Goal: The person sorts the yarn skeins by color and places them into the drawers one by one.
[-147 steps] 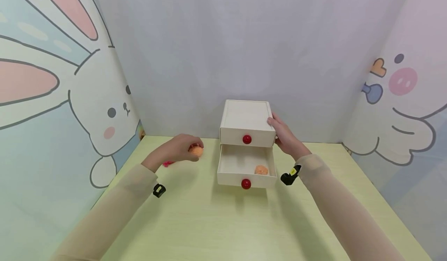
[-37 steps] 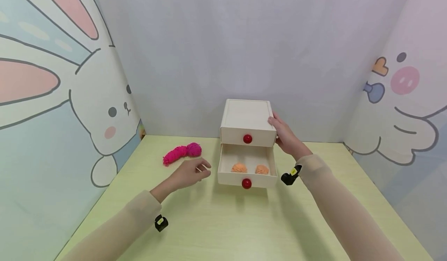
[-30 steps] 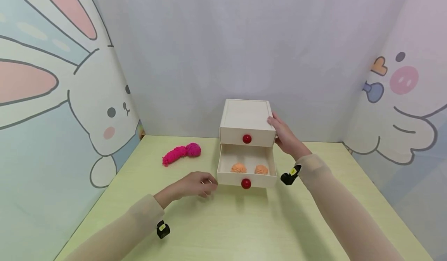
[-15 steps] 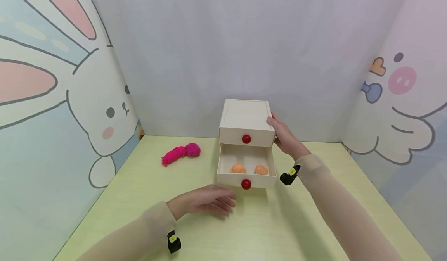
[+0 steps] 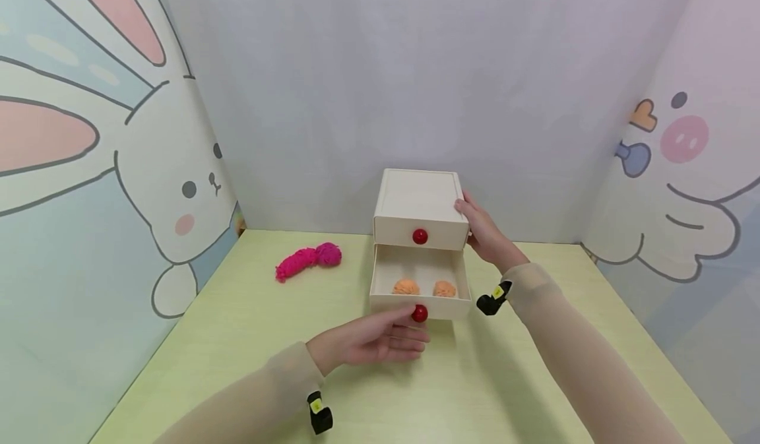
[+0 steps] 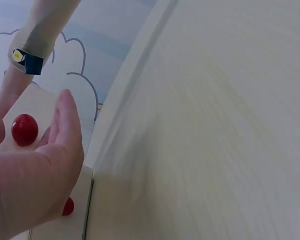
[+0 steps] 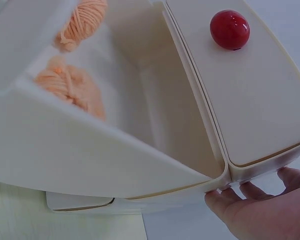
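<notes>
A white drawer cabinet (image 5: 420, 194) stands on the table with one drawer (image 5: 386, 304) pulled out beneath the top one. Two peach yarn balls (image 5: 406, 287) lie inside it. At the drawer's red knob (image 5: 419, 313) is my left hand (image 5: 374, 338), its thumb close to the knob and its fingers extended below. In the left wrist view the knob (image 6: 25, 130) shows between thumb and fingers; contact is unclear. My right hand (image 5: 488, 234) rests on the cabinet's right side, thumb over the top edge. Its fingertips (image 7: 250, 191) touch the side wall.
Pink yarn (image 5: 297, 264) and a magenta yarn ball (image 5: 328, 254) lie on the table (image 5: 285, 318) left of the cabinet. A second red knob (image 6: 68, 206) shows near the table in the left wrist view. A grey-white curtain (image 5: 309, 101) hangs behind.
My left hand has set a second peach yarn ball in the drawer, let go and come round to the drawer's front knob. My right hand stays on the cabinet.
</notes>
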Demonstrator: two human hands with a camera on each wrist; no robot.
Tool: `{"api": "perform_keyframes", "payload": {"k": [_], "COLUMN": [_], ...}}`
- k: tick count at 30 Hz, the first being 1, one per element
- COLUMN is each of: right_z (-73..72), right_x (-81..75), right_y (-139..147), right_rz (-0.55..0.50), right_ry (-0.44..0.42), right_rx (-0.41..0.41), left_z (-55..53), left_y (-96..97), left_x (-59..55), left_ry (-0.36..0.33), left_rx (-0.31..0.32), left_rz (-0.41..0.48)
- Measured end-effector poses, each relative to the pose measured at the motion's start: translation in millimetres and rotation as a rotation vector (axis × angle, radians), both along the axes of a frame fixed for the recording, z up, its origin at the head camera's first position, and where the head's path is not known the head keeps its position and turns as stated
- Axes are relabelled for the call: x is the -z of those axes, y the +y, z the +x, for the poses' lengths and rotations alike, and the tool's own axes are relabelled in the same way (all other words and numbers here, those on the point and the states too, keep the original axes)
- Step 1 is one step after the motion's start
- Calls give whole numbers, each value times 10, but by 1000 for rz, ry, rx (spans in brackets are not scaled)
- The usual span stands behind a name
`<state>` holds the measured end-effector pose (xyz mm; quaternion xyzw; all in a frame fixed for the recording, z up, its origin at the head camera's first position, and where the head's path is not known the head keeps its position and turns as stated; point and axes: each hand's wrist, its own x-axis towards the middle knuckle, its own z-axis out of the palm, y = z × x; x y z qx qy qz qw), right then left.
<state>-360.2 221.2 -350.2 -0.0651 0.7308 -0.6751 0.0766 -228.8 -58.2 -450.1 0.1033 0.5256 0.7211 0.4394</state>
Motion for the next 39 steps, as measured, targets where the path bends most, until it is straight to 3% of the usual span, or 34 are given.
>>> {"api": "perform_keyframes", "payload": {"k": [11, 19, 27, 39], "right_z": [-10, 10, 3, 17], "right_x": [-18, -19, -16, 1], "right_y": [21, 22, 4, -4], "right_rz": [1, -2, -13, -33], "right_ry": [10, 14, 9, 3], "right_rx": [-6, -7, -7, -4], "left_z": [-9, -60, -184, -473], "left_y": [168, 206, 250, 339], "left_x": [-37, -59, -100, -118], "left_ry": [-89, -85, -68, -51], "left_rx": [-85, -138, -212, -277], "left_rz": [98, 104, 103, 104]}}
